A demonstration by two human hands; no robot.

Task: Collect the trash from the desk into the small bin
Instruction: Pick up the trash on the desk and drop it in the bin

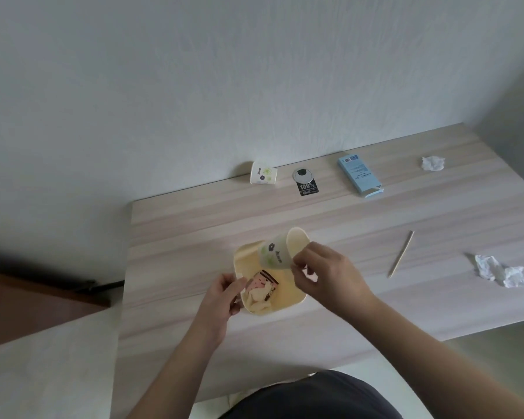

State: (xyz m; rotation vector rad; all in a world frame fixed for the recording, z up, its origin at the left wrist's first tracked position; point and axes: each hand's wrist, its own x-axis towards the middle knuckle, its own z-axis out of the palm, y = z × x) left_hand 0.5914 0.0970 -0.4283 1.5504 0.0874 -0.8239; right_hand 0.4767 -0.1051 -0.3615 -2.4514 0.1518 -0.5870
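A small cream bin (pixel 288 302) stands on the wooden desk (pixel 315 213) in front of me. My left hand (pixel 224 294) grips its left rim. Over the bin's far side my right hand (pixel 324 275) holds a flowered paper cup (pixel 277 252), tipped on its side with the mouth facing right. Inside the bin lie a pink wrapper (pixel 262 282) and pale scraps. A second flowered paper cup (pixel 263 173) lies by the wall. Also on the desk are a light blue carton (pixel 359 173), a wooden stick (pixel 401 254), a small tissue wad (pixel 433 163) and a larger crumpled tissue (pixel 499 271).
A black label (pixel 308 188) lies below a round metal cable port (pixel 302 175) near the wall. The desk's left edge runs close to the bin; beyond it is a brown surface (pixel 28 306). The white wall (pixel 224 86) backs the desk.
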